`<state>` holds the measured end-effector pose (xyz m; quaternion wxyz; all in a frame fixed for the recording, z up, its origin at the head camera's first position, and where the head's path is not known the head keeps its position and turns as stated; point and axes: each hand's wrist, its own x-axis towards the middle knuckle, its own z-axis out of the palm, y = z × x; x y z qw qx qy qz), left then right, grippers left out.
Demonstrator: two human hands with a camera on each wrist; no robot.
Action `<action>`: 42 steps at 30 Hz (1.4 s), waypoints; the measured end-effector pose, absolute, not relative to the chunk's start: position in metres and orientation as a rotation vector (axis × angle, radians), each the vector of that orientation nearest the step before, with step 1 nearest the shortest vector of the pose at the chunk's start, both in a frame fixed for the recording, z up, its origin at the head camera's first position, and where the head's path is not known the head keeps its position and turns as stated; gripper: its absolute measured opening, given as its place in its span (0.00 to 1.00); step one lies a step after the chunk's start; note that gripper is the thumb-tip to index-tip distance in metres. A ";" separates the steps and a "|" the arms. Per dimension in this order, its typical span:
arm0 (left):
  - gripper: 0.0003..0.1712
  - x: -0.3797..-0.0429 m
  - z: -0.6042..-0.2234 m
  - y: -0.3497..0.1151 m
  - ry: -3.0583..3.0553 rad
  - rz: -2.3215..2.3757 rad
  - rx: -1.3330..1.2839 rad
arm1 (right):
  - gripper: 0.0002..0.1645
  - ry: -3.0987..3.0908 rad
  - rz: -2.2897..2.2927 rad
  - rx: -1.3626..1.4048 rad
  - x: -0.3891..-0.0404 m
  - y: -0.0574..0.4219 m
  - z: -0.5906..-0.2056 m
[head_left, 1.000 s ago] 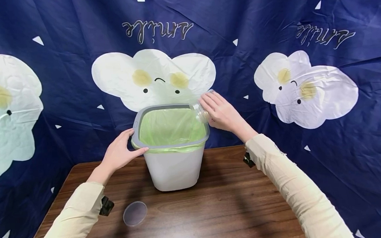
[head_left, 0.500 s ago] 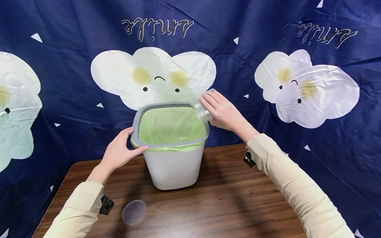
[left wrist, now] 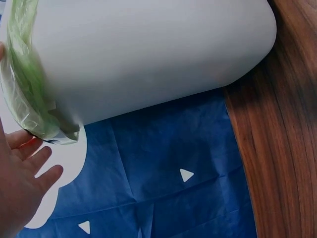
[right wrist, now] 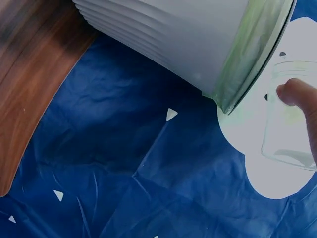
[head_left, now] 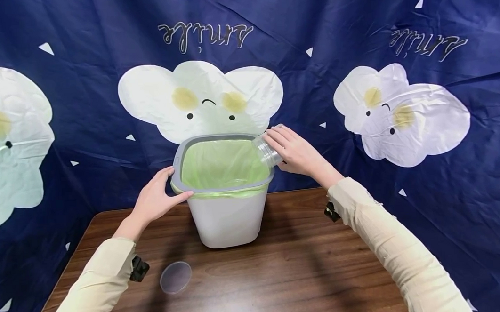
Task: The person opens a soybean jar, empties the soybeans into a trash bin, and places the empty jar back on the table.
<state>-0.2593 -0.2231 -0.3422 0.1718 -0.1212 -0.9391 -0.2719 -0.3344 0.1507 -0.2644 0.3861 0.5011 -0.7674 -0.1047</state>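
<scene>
A light grey trash can (head_left: pixel 232 223) with a grey rim and a green bag lining stands on the wooden table. At its left rim corner my left hand (head_left: pixel 155 198) holds on, thumb on the front edge and fingers at the side. In the left wrist view the other fingers (left wrist: pixel 37 161) lie outside, beside the bag's folded edge. My right hand (head_left: pixel 294 152) grips a clear jar (head_left: pixel 265 150) tipped on its side over the right rim, its mouth toward the can. Seen from the right wrist, the jar (right wrist: pixel 282 131) is see-through, with the thumb (right wrist: pixel 292 91) on its wall.
A clear round lid (head_left: pixel 176 277) lies on the brown wooden table (head_left: pixel 257 287), front left of the trash can. A dark blue curtain (head_left: pixel 302 12) with white clouds hangs right behind the can and along both sides.
My right hand has shifted slightly right and down with the jar, and more of the jar shows now. My left hand stays at the rim.
</scene>
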 end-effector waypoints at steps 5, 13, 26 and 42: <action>0.52 -0.259 -0.342 -0.223 -2.669 -0.768 -0.340 | 0.46 -1.927 -0.201 1.285 -0.336 0.154 -0.266; 0.53 -0.260 -0.342 -0.223 -2.674 -0.769 -0.345 | 0.49 -1.883 -0.035 1.271 -0.333 0.164 -0.270; 0.52 -0.260 -0.343 -0.223 -2.665 -0.768 -0.340 | 0.50 -1.869 -0.010 1.276 -0.326 0.169 -0.282; 0.53 -0.257 -0.344 -0.222 -2.686 -0.799 -0.318 | 0.53 -1.910 0.084 1.218 -0.317 0.191 -0.295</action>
